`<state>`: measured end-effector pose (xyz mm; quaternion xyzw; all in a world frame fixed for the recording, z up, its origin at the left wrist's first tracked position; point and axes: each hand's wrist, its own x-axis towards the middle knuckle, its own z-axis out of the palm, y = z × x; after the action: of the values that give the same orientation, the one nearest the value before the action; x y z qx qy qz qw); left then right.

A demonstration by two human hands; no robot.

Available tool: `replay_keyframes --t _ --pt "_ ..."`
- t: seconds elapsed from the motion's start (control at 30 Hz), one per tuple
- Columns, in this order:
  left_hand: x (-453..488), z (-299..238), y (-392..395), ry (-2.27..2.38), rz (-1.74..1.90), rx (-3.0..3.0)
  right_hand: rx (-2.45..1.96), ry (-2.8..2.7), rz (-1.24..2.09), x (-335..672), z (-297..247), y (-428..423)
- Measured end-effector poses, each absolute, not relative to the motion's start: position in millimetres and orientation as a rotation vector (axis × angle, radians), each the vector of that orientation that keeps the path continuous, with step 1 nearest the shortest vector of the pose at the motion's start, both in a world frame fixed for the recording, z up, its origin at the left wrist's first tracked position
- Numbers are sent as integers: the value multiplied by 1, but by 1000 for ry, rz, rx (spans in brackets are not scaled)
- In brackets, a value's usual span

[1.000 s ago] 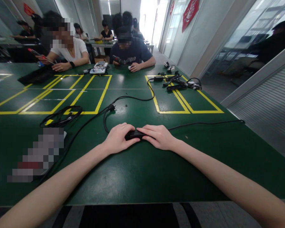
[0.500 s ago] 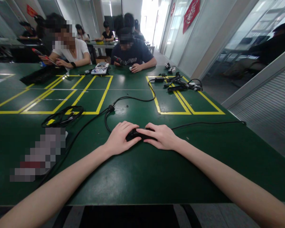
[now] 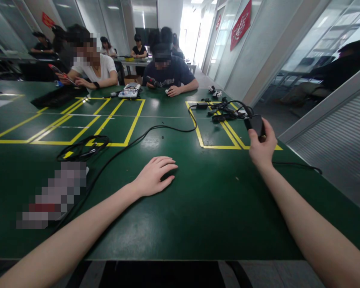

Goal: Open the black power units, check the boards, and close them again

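My right hand [image 3: 262, 146] is raised over the right side of the green table [image 3: 198, 216] and grips a small black power adapter [image 3: 254, 124]. It hovers beside the yellow-taped box [image 3: 225, 138] on the right, near a pile of black adapters and cables [image 3: 225, 110]. A black cable [image 3: 297, 165] trails from below that hand toward the table's right edge. My left hand [image 3: 154, 176] lies flat on the table in front of me, fingers stretched out, holding nothing. A long black cord [image 3: 156, 129] runs across the table past it.
A coiled black cable [image 3: 82, 147] lies at the left, near a blurred-out object [image 3: 54, 194]. Yellow tape boxes [image 3: 78, 120] mark the far left of the table. Two people [image 3: 132, 68] sit at the far edge handling small tools. A glass partition [image 3: 318, 80] runs along the right.
My right hand has lifted the black adapter from in front of me and carried it up and to the right. My left hand let go and stays flat on the table.
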<state>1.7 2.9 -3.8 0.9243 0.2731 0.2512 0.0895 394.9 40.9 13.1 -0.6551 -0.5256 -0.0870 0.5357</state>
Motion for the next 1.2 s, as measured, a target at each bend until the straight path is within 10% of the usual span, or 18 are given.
replay_keyframes --t 1.2 --pt "1 -3 3 800 672 2709 -2043 -1209 -78 452 -23 54"
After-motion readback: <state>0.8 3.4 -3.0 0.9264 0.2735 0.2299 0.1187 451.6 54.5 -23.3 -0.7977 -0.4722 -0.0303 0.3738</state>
